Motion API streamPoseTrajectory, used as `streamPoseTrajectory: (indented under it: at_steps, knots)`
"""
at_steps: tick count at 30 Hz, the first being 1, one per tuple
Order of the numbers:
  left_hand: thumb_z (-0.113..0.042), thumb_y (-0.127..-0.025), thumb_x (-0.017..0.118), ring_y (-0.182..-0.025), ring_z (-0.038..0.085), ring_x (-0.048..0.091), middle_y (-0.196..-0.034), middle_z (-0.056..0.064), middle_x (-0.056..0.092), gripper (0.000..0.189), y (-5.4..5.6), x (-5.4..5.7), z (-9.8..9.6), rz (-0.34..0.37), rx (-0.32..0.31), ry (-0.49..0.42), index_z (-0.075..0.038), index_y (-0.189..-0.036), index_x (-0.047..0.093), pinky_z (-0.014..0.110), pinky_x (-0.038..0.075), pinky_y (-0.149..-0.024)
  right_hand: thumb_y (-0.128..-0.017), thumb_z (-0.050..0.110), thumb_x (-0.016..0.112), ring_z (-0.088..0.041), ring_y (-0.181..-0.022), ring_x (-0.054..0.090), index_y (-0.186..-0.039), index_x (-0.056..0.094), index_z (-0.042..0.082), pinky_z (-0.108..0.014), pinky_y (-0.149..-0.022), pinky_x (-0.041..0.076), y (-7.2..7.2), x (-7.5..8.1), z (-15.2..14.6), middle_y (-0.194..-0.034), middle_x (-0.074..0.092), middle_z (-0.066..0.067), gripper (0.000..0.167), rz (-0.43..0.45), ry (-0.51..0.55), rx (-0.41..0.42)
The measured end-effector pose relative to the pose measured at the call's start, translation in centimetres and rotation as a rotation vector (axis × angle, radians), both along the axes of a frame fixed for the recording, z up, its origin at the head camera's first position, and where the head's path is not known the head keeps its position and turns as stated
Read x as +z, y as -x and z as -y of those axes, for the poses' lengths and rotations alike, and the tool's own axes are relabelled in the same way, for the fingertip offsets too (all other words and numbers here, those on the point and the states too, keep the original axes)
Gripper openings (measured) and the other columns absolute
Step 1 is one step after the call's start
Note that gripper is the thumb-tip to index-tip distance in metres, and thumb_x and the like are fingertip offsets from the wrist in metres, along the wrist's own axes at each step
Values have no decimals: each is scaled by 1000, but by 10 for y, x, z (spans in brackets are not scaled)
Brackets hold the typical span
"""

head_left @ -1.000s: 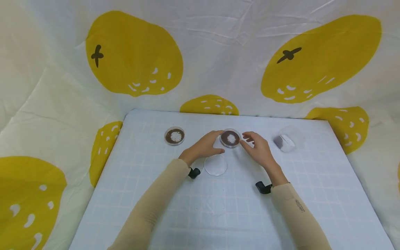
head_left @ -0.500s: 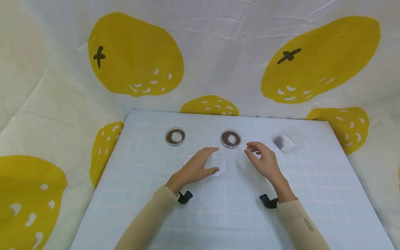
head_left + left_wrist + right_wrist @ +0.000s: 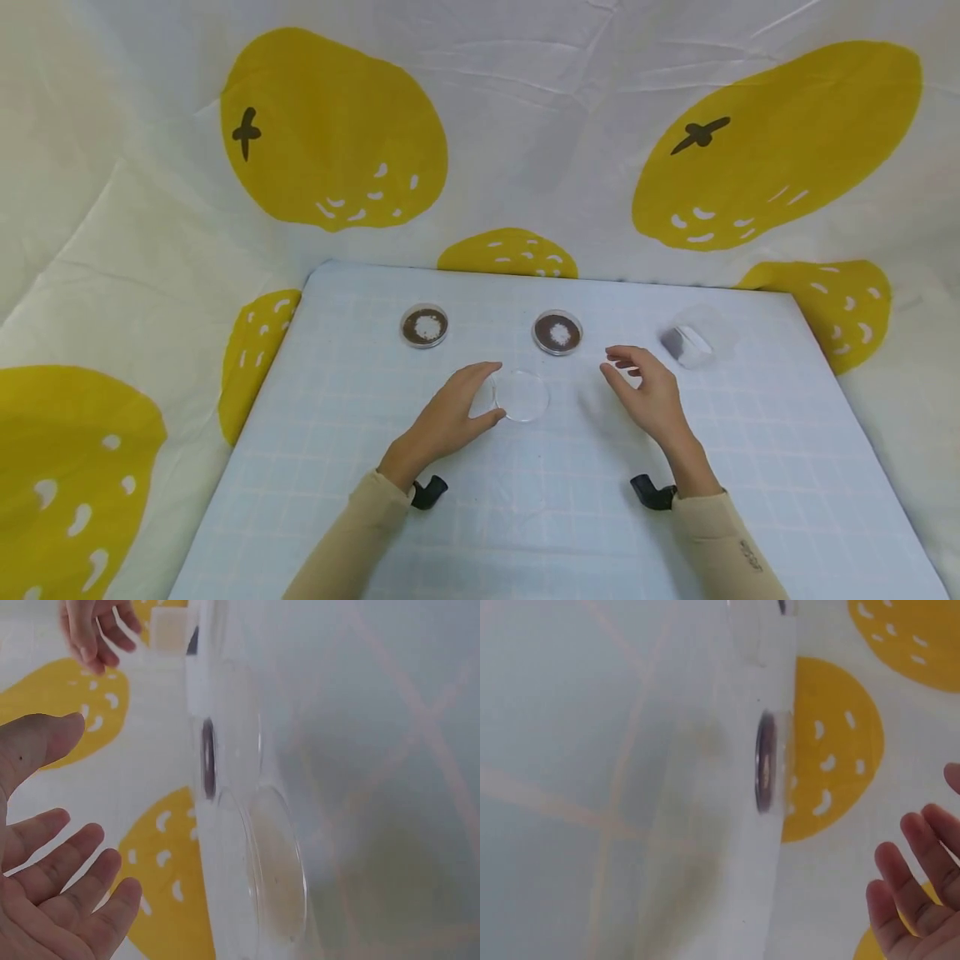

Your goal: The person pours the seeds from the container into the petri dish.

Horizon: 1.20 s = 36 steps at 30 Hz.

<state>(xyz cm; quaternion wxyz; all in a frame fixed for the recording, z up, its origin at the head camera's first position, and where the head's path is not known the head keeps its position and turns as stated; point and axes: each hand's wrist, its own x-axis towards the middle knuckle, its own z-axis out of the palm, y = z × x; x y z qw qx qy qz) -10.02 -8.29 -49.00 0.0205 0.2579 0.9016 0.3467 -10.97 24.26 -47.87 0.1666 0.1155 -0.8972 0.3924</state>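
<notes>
My left hand hovers with fingers and thumb spread at the left side of a clear round lid on the table. A second clear round piece shows in the left wrist view and is mostly hidden behind this hand in the head view. My right hand hangs loosely curled, holding nothing, in front and to the right of a petri dish of dark brown material with a white patch in its middle. Another petri dish with similar contents sits farther left.
At the back right lies a clear plastic bag with something dark and white in it. A pale blue checked cloth covers the table. White fabric with big yellow fruit prints rises behind and at the sides.
Both hands have drawn back from the right petri dish toward the person. The left hand has also shifted left, over to the clear lid, and the right hand slightly right.
</notes>
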Motion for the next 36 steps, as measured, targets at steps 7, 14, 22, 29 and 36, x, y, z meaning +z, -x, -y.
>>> streamPoseTrajectory:
  at_steps: [7, 14, 22, 29, 36]
  knots:
    - [-33, -90, 77, -140, 23, 38, -152, 6, 44, 73, -2, -4, 24, -20, 67, 13, -11, -150, 42, 41, 35, -113, -90, 6, 74, -34, -99, 61, -119, 66, 0, -44, -80, 48, 0, 5, -20, -113, 67, -16, 31, -42, -13, -87]
    - [-34, -88, 79, -144, 23, 34, -157, 6, 38, 79, 1, -10, 42, 54, 122, 44, -11, -153, 39, 42, 31, -115, -87, 5, 76, -38, -110, 51, -126, 61, -3, -45, -83, 44, 7, 10, -54, -123, 56, -24, 42, -57, -21, -262]
    - [-36, -86, 81, -146, 27, 28, -160, 9, 31, 87, 8, -18, 51, 111, 112, 63, -11, -155, 34, 46, 28, -116, -94, 22, 70, -36, -134, 32, -146, 46, 5, -55, -102, 36, 14, 15, -95, -145, 41, -22, 60, 122, -6, -476]
    - [-40, -85, 81, -148, 26, 23, -163, 9, 24, 94, 12, -23, 53, 177, 102, 97, -13, -158, 29, 46, 26, -117, -94, 33, 69, -35, -145, 15, -157, 24, 8, -55, -117, 21, 23, -1, -122, -158, 19, -21, 82, 234, 19, -550]
    - [-40, -84, 82, -148, 25, 23, -163, 7, 25, 97, 16, -28, 55, 208, 97, 126, -14, -159, 27, 45, 25, -117, -88, 42, 75, -45, -145, 9, -158, 7, 0, -60, -116, 18, 33, -15, -139, -160, 8, -28, 106, 360, 35, -534]
